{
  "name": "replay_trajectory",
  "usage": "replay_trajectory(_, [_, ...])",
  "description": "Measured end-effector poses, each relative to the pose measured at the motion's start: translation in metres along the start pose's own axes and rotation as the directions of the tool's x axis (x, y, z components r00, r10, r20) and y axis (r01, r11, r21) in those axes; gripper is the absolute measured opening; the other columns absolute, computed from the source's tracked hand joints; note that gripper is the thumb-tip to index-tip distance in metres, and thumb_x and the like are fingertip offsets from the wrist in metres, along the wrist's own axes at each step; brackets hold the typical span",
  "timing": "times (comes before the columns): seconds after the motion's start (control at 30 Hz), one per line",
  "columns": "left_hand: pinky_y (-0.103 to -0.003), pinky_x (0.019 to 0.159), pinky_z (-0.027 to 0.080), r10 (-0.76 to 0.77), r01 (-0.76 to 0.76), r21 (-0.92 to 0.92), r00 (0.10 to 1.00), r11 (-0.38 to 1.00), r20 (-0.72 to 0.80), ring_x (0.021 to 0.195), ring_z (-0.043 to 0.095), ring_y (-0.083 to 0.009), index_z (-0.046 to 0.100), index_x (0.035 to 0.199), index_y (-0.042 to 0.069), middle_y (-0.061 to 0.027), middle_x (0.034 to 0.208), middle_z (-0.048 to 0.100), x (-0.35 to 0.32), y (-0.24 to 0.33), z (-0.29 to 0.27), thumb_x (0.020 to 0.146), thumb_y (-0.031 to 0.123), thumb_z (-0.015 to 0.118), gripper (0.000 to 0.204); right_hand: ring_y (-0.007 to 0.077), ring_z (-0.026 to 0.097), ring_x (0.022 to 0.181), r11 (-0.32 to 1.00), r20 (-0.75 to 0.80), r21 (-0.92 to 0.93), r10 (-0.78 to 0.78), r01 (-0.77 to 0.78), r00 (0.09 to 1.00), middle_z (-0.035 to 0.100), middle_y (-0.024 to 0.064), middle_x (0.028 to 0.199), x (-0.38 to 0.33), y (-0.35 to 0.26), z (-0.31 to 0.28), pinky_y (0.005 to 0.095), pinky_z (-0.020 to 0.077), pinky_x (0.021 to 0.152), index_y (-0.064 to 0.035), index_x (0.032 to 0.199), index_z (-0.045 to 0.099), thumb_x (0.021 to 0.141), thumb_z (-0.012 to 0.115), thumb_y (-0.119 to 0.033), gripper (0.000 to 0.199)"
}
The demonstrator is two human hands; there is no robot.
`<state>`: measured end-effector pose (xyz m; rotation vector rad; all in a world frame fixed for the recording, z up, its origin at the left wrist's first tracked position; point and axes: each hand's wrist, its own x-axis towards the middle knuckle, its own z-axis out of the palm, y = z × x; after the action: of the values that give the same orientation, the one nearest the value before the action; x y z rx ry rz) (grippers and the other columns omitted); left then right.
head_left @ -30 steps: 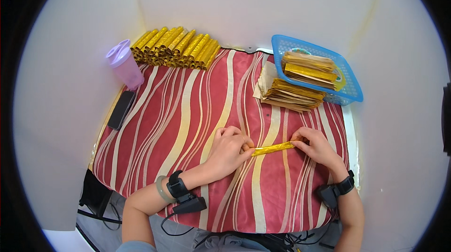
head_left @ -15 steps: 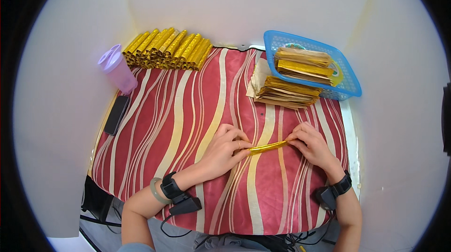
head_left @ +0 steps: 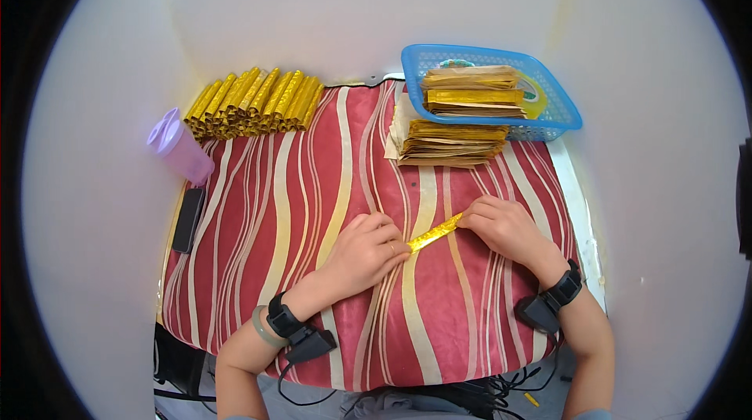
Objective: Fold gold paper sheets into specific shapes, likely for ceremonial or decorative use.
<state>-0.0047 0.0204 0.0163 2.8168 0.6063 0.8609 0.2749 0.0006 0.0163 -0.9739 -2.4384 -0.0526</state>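
Note:
A narrow rolled strip of shiny gold paper (head_left: 435,234) stretches between my hands, low over the striped cloth. Its left end is pinched in the fingers of my left hand (head_left: 365,255). My right hand (head_left: 505,230) grips the other end, which sits slightly farther from me, so the roll slants. Beyond it, at the back left, lies a heap of finished-looking gold paper rolls (head_left: 254,101). At the back right, a stack of flat gold and tan paper sheets (head_left: 454,143) rests on the cloth against a basket.
The blue plastic basket (head_left: 570,116) holds more paper sheets and a roll of tape (head_left: 534,97). A lilac cup (head_left: 185,152) leans at the left edge, with a black phone (head_left: 188,220) nearer me. Red striped cloth (head_left: 258,263) covers the table; pale walls enclose three sides. Cables trail from both wrist straps.
The gold roll now slants more, its right end farther from me than its left. Both hands still grip it. The whole view has shifted and turned a little.

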Motion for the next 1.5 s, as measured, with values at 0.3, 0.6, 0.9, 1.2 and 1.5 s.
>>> replay_trajectory(0.3, [-0.047,0.103,0.036,-0.003,0.02,-0.076,0.976,0.997,0.218,0.121,0.044,-0.0312,0.062,0.125,0.015,-0.0008,0.126,0.059,0.014,-0.012,0.01,0.082,0.01,0.067,0.043,0.0213,0.058,0.09,0.998,0.082,0.006,0.055,-0.056,0.995,0.062,0.0068,0.094,-0.003,-0.006,-0.003,0.0324,0.0521,0.075,-0.0041,0.102,0.068,0.074,0.062,-0.004,0.028])
replay_trajectory(0.6, [-0.062,0.114,0.013,-0.032,0.096,-0.126,0.9,0.987,0.435,0.144,0.024,-0.0335,0.05,0.139,0.025,0.0068,0.147,0.046,0.011,-0.017,0.009,0.088,0.008,0.059,0.055,0.0298,0.048,0.127,0.998,0.117,0.065,0.016,-0.024,0.993,0.053,0.0185,0.132,-0.012,-0.01,0.007,0.0386,0.0412,0.104,0.003,0.121,0.059,0.084,0.062,-0.014,0.041])
replay_trajectory(0.9, [-0.061,0.114,0.014,-0.033,0.083,-0.081,0.873,0.993,0.487,0.143,0.029,-0.0296,0.054,0.136,0.024,0.0051,0.145,0.047,0.003,-0.013,-0.004,0.09,0.011,0.059,0.048,0.0261,0.034,0.14,0.994,0.308,-0.002,0.104,-0.108,0.946,0.039,0.0158,0.148,-0.019,-0.014,0.0,0.0441,0.0211,0.117,-0.001,0.142,0.04,0.098,0.047,-0.035,0.056])
replay_trajectory(1.2, [-0.062,0.113,0.016,-0.132,0.172,-0.043,0.871,0.984,0.474,0.142,0.031,-0.0267,0.056,0.134,0.018,0.0044,0.144,0.048,-0.031,-0.003,-0.023,0.092,0.018,0.058,0.042,0.0263,0.035,0.139,0.992,0.283,-0.09,0.108,-0.086,0.953,0.041,0.018,0.146,-0.017,-0.023,-0.002,0.0442,0.0206,0.117,0.003,0.14,0.041,0.097,0.047,-0.041,0.062])
replay_trajectory(1.5, [-0.059,0.113,0.019,-0.102,0.146,-0.067,0.893,0.987,0.438,0.14,0.035,-0.0299,0.059,0.131,0.016,0.0021,0.141,0.052,-0.028,-0.003,-0.022,0.087,0.012,0.063,0.045,0.0291,0.034,0.14,0.997,0.248,0.046,0.053,-0.066,0.967,0.038,0.024,0.146,-0.004,-0.056,0.019,0.0422,0.0231,0.116,0.0091,0.138,0.039,0.098,0.043,-0.043,0.066])
